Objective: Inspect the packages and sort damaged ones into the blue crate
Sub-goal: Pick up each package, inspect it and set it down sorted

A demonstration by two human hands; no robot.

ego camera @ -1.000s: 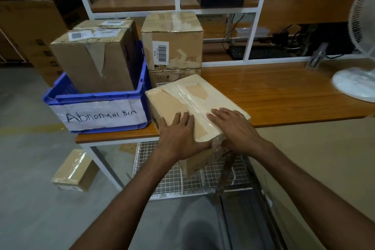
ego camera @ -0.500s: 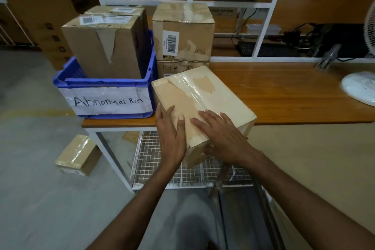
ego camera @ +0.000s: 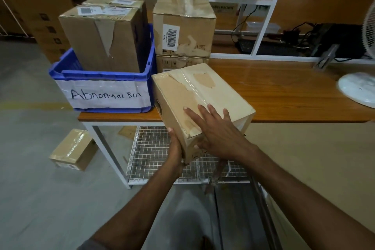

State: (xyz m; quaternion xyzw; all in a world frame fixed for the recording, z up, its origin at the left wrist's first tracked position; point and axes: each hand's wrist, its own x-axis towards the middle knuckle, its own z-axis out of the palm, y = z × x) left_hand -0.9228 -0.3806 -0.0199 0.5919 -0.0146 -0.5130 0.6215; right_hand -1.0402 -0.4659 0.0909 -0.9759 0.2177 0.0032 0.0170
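Head view: the box (ego camera: 205, 95) lies tilted at the table's (ego camera: 284, 91) front edge, just right of the crate (ego camera: 105, 75). Its near end juts past the edge, over the wire shelf (ego camera: 154, 148). Torn tape and a scuffed patch mark its top. The right hand (ego camera: 219, 134) rests flat on the top's near end, fingers straight and spread, thumb down on the near face. The left hand (ego camera: 176, 148) holds the near left bottom edge — thumb up the side, fingers hidden beneath. Whether box and crate touch is unclear.

The crate, labelled "Abnormal Bin", sits at the front left corner with a carton (ego camera: 101, 42) upright in it; a second carton (ego camera: 113, 2) behind is mostly hidden. A stack (ego camera: 182, 26) of two stands behind the box, the lower one largely covered. At the table's right edge a fan (ego camera: 359, 89) is cut off by the frame. A parcel (ego camera: 74, 149) lies on the floor.
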